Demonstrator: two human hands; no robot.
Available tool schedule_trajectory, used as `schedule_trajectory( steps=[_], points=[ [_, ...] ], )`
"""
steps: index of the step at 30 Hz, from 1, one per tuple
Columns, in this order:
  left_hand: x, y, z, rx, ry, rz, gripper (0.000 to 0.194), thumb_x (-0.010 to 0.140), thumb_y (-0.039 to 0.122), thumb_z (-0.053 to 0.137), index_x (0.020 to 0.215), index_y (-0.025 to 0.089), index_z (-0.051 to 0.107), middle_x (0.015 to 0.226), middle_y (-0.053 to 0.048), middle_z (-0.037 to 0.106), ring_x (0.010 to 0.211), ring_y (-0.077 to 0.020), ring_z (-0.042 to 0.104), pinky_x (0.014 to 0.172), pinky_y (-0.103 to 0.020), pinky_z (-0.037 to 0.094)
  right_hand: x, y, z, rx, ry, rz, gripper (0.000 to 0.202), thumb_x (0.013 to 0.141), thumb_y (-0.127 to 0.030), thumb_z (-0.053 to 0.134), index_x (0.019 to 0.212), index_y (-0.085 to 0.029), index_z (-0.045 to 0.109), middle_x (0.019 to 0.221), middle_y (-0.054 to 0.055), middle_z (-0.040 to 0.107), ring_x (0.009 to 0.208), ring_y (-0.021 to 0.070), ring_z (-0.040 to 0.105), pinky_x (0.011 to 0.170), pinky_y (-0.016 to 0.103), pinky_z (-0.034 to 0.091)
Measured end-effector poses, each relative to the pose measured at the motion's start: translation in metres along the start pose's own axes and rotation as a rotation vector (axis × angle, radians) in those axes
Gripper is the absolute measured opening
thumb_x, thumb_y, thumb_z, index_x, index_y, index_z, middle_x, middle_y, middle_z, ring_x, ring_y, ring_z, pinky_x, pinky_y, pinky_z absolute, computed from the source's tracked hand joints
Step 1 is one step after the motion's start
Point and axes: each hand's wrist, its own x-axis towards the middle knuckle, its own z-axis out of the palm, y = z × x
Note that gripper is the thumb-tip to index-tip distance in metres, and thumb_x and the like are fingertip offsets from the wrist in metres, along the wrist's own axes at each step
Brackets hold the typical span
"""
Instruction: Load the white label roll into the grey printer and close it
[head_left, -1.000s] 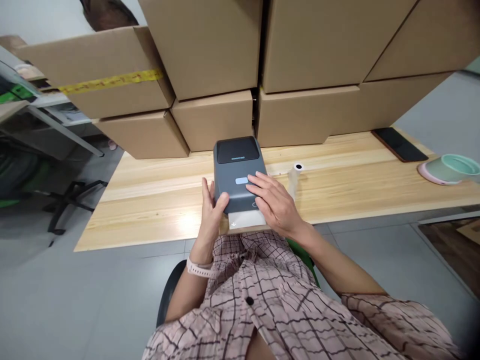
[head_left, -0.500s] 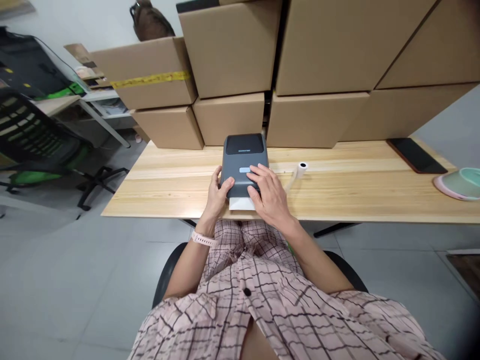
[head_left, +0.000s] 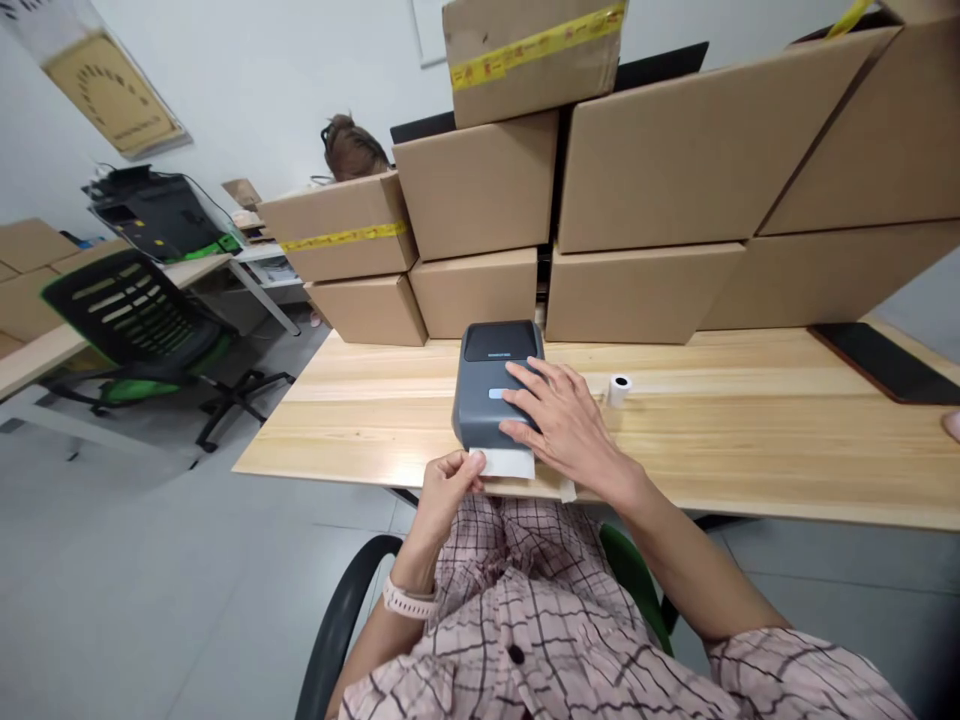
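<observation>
A dark grey label printer [head_left: 480, 425] with a black top panel and a light blue button stands near the front edge of the desk. White label paper [head_left: 510, 463] sticks out of its front. My left hand [head_left: 448, 485] pinches the left corner of this paper between thumb and fingers. On the right side of the printer's lid rests my right hand [head_left: 559, 415], its fingers spread and holding nothing. A small white paper roll [head_left: 618, 391] stands on the desk to the right of that hand. A pale strip [head_left: 568, 490] hangs at the desk edge below my right wrist.
Stacked cardboard boxes [head_left: 645, 150] line the back of the wooden desk [head_left: 360, 430]. A dark phone or tablet [head_left: 885, 360] lies at the right. Behind the boxes a person's head [head_left: 354, 148] shows. A black office chair [head_left: 135, 310] stands to the left.
My left hand has moved from the printer's left side down to the paper and pinched its corner. My right hand stays on the lid. The camera view has tilted up.
</observation>
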Motion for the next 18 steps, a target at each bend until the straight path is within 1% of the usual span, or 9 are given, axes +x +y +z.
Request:
schedule_trajectory(
  steps=[4, 6, 9, 11, 13, 14, 15, 17, 18],
  points=[
    [0.006, 0.002, 0.002, -0.053, -0.007, -0.042, 0.056, 0.066, 0.065, 0.086, 0.054, 0.015, 0.063, 0.055, 0.0, 0.058, 0.057, -0.0112, 0.048, 0.061, -0.025, 0.038, 0.01, 0.002, 0.004, 0.052, -0.046, -0.044, 0.044, 0.104, -0.057, 0.049, 0.115, -0.019, 0.068, 0.151, 0.01, 0.061, 0.153, 0.0353, 0.039, 0.128, 0.064, 0.026],
    [0.006, -0.002, 0.0, -0.034, -0.019, -0.031, 0.056, 0.066, 0.065, 0.086, 0.056, 0.015, 0.063, 0.055, 0.0, 0.057, 0.057, -0.0111, 0.048, 0.061, -0.025, 0.039, 0.008, 0.004, 0.005, 0.131, -0.068, -0.021, 0.046, 0.103, -0.06, 0.049, 0.12, -0.02, 0.065, 0.154, 0.009, 0.059, 0.155, 0.0337, 0.037, 0.13, 0.063, 0.024],
    [0.003, -0.008, -0.008, 0.046, 0.032, 0.067, 0.055, 0.077, 0.064, 0.079, 0.058, 0.015, 0.062, 0.058, 0.0, 0.057, 0.06, -0.0122, 0.05, 0.062, -0.026, 0.041, -0.006, 0.01, 0.007, 0.304, -0.088, 0.073, 0.055, 0.102, -0.065, 0.049, 0.138, -0.025, 0.056, 0.169, 0.008, 0.039, 0.16, 0.0315, 0.029, 0.128, 0.062, 0.029],
    [0.003, -0.01, -0.015, 0.101, 0.186, 0.217, 0.047, 0.089, 0.06, 0.07, 0.072, 0.016, 0.069, 0.074, -0.002, 0.066, 0.071, -0.0154, 0.06, 0.069, -0.027, 0.048, -0.021, 0.015, 0.008, 0.405, -0.068, 0.186, 0.068, 0.099, -0.071, 0.048, 0.153, -0.03, 0.043, 0.176, 0.008, 0.022, 0.162, 0.0322, 0.022, 0.126, 0.062, 0.033],
    [0.005, -0.009, -0.021, 0.142, 0.283, 0.357, 0.041, 0.098, 0.057, 0.058, 0.111, 0.022, 0.075, 0.115, -0.008, 0.074, 0.104, -0.0215, 0.068, 0.09, -0.032, 0.053, -0.035, 0.02, 0.009, 0.464, -0.035, 0.307, 0.083, 0.096, -0.077, 0.047, 0.164, -0.035, 0.025, 0.178, 0.007, 0.015, 0.163, 0.0339, 0.019, 0.125, 0.065, 0.032],
    [0.008, -0.009, -0.022, 0.168, 0.258, 0.397, 0.047, 0.101, 0.057, 0.053, 0.133, 0.026, 0.068, 0.139, -0.008, 0.067, 0.125, -0.0245, 0.063, 0.105, -0.037, 0.051, -0.041, 0.021, 0.01, 0.477, -0.032, 0.349, 0.088, 0.094, -0.079, 0.047, 0.167, -0.037, 0.018, 0.177, 0.007, 0.017, 0.163, 0.0347, 0.019, 0.126, 0.067, 0.03],
    [0.01, -0.009, -0.022, 0.201, 0.19, 0.419, 0.054, 0.103, 0.058, 0.049, 0.15, 0.031, 0.056, 0.158, -0.007, 0.053, 0.143, -0.0266, 0.052, 0.118, -0.042, 0.043, -0.046, 0.022, 0.01, 0.486, -0.048, 0.372, 0.091, 0.093, -0.08, 0.048, 0.167, -0.039, 0.015, 0.177, 0.006, 0.018, 0.163, 0.0354, 0.019, 0.127, 0.068, 0.027],
    [0.016, -0.009, -0.021, 0.266, 0.031, 0.437, 0.064, 0.105, 0.059, 0.042, 0.163, 0.036, 0.035, 0.175, -0.002, 0.028, 0.162, -0.0276, 0.025, 0.132, -0.047, 0.023, -0.052, 0.02, 0.011, 0.5, -0.104, 0.379, 0.092, 0.091, -0.08, 0.053, 0.167, -0.042, 0.018, 0.177, 0.005, 0.019, 0.163, 0.0367, 0.017, 0.127, 0.069, 0.023],
    [0.018, -0.01, -0.019, 0.283, -0.015, 0.447, 0.065, 0.105, 0.06, 0.041, 0.165, 0.037, 0.03, 0.176, -0.001, 0.022, 0.164, -0.0275, 0.017, 0.134, -0.048, 0.016, -0.053, 0.018, 0.011, 0.514, -0.13, 0.378, 0.092, 0.09, -0.079, 0.055, 0.166, -0.043, 0.02, 0.177, 0.004, 0.018, 0.163, 0.0372, 0.016, 0.127, 0.07, 0.022]
  ],
)
